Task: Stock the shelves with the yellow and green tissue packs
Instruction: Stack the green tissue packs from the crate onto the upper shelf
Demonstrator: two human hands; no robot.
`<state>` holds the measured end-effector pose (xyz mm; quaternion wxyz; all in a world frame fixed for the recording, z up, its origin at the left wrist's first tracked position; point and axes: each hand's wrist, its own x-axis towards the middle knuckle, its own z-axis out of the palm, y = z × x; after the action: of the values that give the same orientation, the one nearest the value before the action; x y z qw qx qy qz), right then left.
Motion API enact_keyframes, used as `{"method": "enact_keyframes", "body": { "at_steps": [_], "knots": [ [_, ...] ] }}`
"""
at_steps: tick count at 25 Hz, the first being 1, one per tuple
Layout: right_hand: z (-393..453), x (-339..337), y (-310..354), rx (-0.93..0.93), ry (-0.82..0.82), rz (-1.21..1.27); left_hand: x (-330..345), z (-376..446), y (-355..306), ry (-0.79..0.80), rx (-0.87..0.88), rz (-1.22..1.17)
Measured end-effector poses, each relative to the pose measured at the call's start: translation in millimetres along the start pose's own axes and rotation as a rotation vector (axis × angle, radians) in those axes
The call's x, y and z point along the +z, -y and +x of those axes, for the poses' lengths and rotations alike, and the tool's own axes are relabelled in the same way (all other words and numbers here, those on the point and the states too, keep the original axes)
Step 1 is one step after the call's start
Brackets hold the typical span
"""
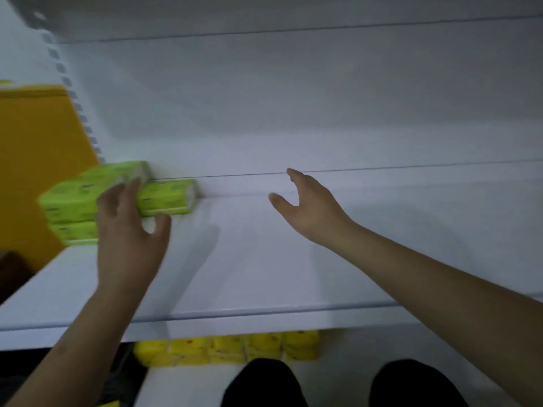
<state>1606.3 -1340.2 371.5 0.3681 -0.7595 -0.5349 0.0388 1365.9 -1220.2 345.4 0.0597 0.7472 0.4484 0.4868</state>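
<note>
I note the green tissue packs (88, 198) stacked at the far left end of the white shelf (264, 259), against its back panel; one pack (167, 196) lies just to their right. My left hand (129, 230) rests against the stack, fingers straight, thumb spread, gripping nothing. My right hand (308, 207) hovers released over the shelf, well apart from the packs. Yellow tissue packs (229, 346) sit in a row on the level below. The view is blurred.

A white back panel (293, 92) in dim light, a yellow-orange wall (35, 148) at left.
</note>
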Motion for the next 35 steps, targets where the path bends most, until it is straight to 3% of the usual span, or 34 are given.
{"method": "enact_keyframes", "body": {
  "at_steps": [4, 6, 9, 12, 14, 17, 19, 23, 26, 35],
  "knots": [
    [-66.5, -90.8, -77.0, 0.108, -0.253, -0.032, 49.6, -95.6, -152.5, 0.274, 0.377, -0.377],
    [-116.0, -136.9, -120.9, 0.150, -0.457, -0.063, 70.4, -153.5, -216.6, 0.451, 0.517, -0.557],
    [-209.2, -190.9, -185.2, 0.230, -0.747, -0.126, 106.5, -244.2, -288.7, 0.731, 0.697, -0.640],
    [-305.2, -203.1, -254.1, 0.416, -0.805, -0.261, 151.8, -327.8, -328.5, 1.011, 0.801, -0.600],
    [-371.1, -190.6, -308.1, 0.638, -0.686, -0.337, 178.2, -377.0, -344.5, 1.213, 0.841, -0.542],
    [-451.8, -147.2, -379.2, 1.099, -0.308, -0.250, 209.3, -424.9, -360.0, 1.404, 0.845, -0.390],
    [-488.2, -114.1, -420.4, 1.272, -0.123, -0.206, 227.3, -450.6, -363.3, 1.501, 0.820, -0.325],
    [-518.5, -70.4, -502.9, 1.266, 0.097, -0.330, 251.1, -487.0, -357.0, 1.595, 0.662, -0.359],
    [-521.3, -61.0, -548.7, 1.304, 0.173, -0.394, 269.0, -491.6, -361.2, 1.611, 0.598, -0.340],
    [-530.1, -32.1, -617.1, 1.351, 0.374, -0.437, 291.6, -502.3, -377.8, 1.591, 0.434, -0.313]
  ]
}}
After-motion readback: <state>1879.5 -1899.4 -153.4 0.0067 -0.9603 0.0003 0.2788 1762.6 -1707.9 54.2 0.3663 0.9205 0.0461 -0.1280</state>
